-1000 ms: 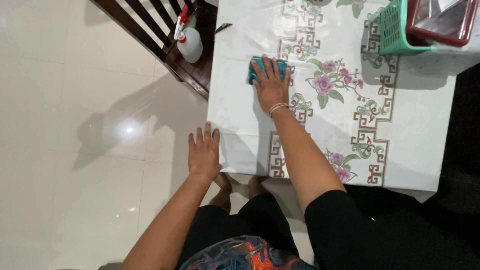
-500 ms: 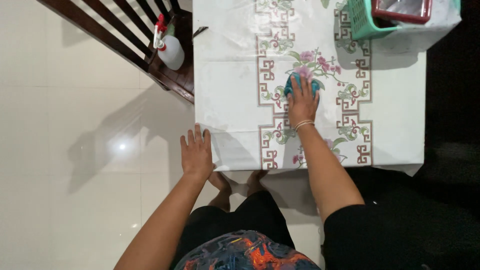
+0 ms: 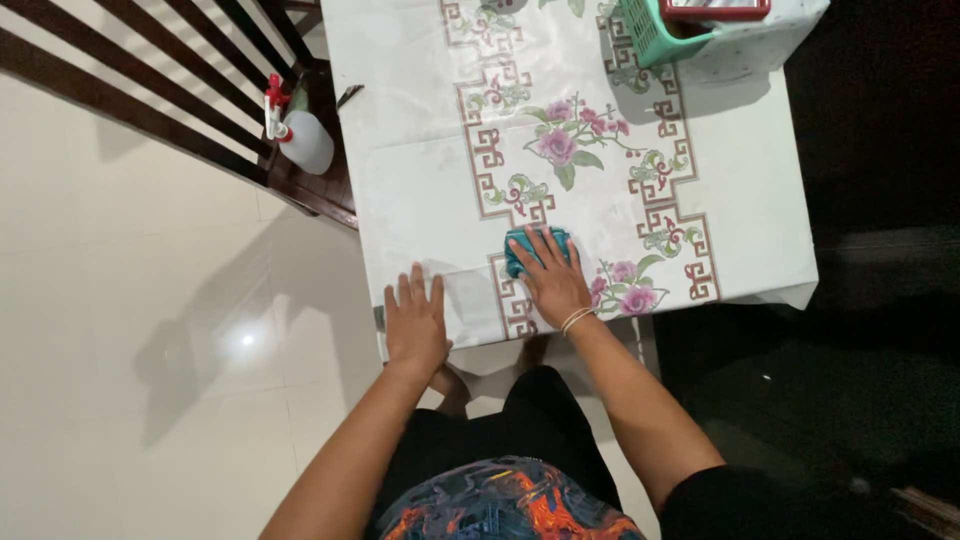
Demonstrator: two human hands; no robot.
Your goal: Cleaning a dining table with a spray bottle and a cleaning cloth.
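Your right hand (image 3: 556, 285) lies flat with fingers spread on the blue cloth (image 3: 533, 246), near the table's (image 3: 420, 150) near edge. Your left hand (image 3: 416, 322) rests flat beside it, fingers close together.

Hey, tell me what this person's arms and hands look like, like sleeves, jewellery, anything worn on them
Both forearms are bare, with no gloves on either hand. The right hand has thin, pale bangles around the wrist. A black sleeve covers the right upper arm. The left hand and its wrist show no ring, watch or band, and no sleeve is visible on that arm.
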